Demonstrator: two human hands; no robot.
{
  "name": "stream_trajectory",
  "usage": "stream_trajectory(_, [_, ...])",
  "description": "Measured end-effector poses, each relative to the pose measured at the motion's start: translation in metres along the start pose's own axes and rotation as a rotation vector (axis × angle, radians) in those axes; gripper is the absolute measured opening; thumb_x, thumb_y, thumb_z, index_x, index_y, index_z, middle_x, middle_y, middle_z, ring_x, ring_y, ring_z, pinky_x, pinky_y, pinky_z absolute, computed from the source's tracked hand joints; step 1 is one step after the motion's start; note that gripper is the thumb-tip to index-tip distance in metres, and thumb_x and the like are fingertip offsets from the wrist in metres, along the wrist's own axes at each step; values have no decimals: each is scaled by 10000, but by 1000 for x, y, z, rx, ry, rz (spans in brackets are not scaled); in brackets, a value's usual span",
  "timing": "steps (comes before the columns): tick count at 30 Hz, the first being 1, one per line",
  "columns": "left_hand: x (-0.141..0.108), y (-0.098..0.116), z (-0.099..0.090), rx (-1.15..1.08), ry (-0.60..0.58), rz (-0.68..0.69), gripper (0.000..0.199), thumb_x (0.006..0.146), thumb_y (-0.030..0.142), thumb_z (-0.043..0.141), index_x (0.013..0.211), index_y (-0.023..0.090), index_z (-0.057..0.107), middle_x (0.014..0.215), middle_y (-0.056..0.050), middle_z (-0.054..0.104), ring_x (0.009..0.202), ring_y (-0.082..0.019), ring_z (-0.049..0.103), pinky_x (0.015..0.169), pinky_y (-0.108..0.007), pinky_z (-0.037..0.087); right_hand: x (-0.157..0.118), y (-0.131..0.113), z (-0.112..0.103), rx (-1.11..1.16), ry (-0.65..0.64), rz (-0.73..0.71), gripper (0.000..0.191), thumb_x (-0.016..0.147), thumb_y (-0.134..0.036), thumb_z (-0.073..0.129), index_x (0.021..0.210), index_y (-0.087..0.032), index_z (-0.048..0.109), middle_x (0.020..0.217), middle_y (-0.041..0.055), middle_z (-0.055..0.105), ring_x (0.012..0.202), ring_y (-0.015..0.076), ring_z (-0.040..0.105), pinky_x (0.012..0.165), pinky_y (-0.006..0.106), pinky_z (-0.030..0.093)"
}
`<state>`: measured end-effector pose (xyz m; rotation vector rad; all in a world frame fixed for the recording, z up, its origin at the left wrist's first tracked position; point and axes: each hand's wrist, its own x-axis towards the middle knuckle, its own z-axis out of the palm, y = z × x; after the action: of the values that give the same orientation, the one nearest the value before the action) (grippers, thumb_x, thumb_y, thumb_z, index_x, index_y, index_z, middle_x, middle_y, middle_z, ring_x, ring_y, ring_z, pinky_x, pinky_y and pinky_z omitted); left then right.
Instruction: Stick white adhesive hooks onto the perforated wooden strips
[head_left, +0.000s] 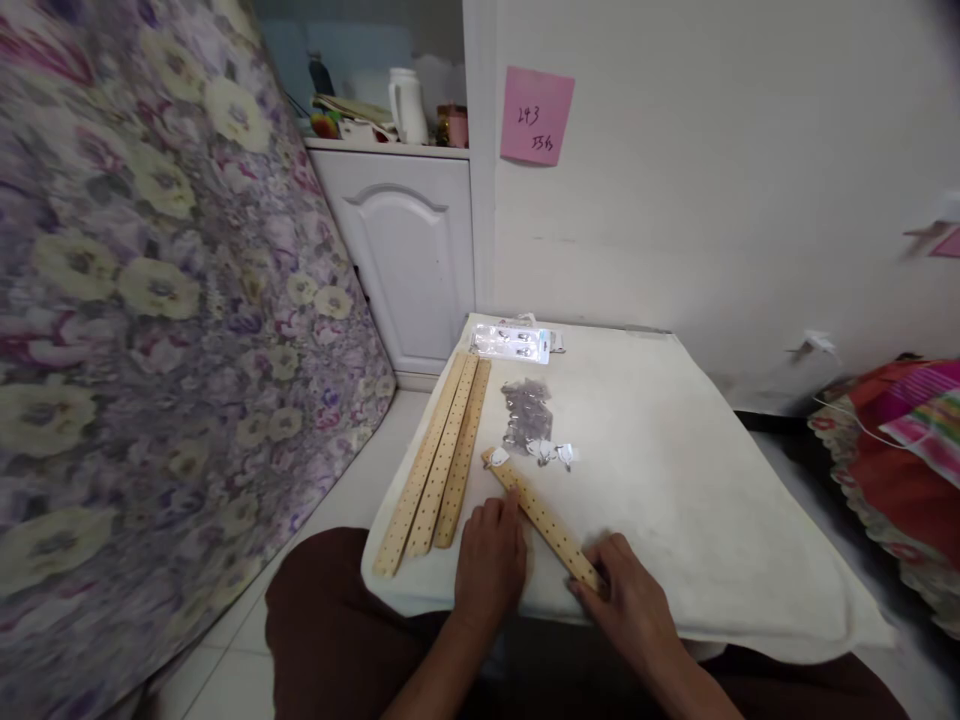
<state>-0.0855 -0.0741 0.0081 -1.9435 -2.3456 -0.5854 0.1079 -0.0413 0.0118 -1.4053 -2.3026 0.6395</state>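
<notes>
Both forearms reach in from the near edge, angled toward each other over the cloth-covered table (660, 470). The right hand (630, 590) is clamped on the near end of a perforated wooden strip (553, 530), thumb along its near side and fingers curled over the far side. The left hand (491, 560) lies back-up farther along, its bent fingers pointing away and meeting the strip's left edge; whether they pinch it, I cannot tell. The strip slants away to the left, a white tag (498, 457) at its far end. Three similar strips (445, 458) lie left. Beyond are white-tagged metal pieces (544, 452), grey packets (527, 412) and a clear package (512, 343).
</notes>
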Motion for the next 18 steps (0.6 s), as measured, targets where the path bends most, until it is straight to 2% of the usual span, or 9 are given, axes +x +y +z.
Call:
stream_trajectory(6, [-2,-3,3,-47,17,-16,463,886,167,422,1346,186,375,1009,-64,532,914,-218,485,818,-377,411,1,-3,-6,0,-64,-28,214,753,-347,614,918,-261,507,930,3,540,720,168,609,619,289,504])
stream_trajectory(12, [1,-3,2,-127,61,8,397,900,167,403,1297,159,405,1066,-83,541,959,-218,498,836,-373,430,2,-2,-4,2,-90,-16,224,751,-328,612,946,-266,522,967,5,539,780,184,614,648,303,507])
stream_trajectory(15, [11,0,0,-72,80,4,373,903,163,400,1276,143,423,1045,-83,553,941,-215,506,820,-364,428,2,-1,-4,50,-84,-27,254,769,-343,600,1001,-268,530,992,11,548,765,177,617,662,303,515])
stream_trajectory(18, [23,0,4,43,62,-28,391,909,157,383,1297,123,408,963,-72,566,851,-214,524,735,-353,427,10,-1,-8,123,-64,-82,266,827,-343,535,1081,-263,531,993,26,567,788,176,618,703,300,523])
